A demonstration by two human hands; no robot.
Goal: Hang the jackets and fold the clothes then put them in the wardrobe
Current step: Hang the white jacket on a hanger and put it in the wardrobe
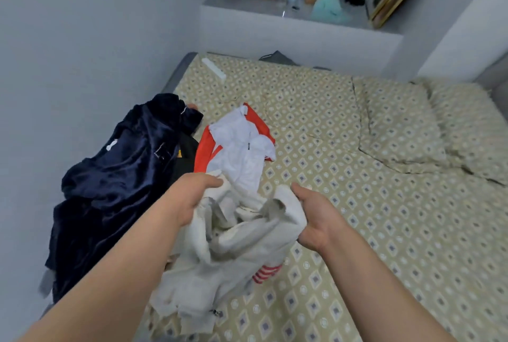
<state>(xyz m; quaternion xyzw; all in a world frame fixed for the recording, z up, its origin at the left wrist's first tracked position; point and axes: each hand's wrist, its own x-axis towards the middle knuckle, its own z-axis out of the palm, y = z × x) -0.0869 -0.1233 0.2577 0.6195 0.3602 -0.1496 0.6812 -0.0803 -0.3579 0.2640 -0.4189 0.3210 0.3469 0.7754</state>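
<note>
The left hand (192,198) and right hand (316,220) each gripped the crumpled pale grey cotton garment (242,245) bunched between them, whose dangling folds seemed liable to snag the red-striped cloth (266,273) lying beneath.

Both bare forearms reach forward from the lower edge of the view, converging slightly. Left hand (192,198): back turned upward, fingers curled into a crumpled white-and-grey fabric garment (242,245). Right hand (319,218): thumb extended forward on top, fingers curled under the same garment's edge. The hands are apart.
</note>
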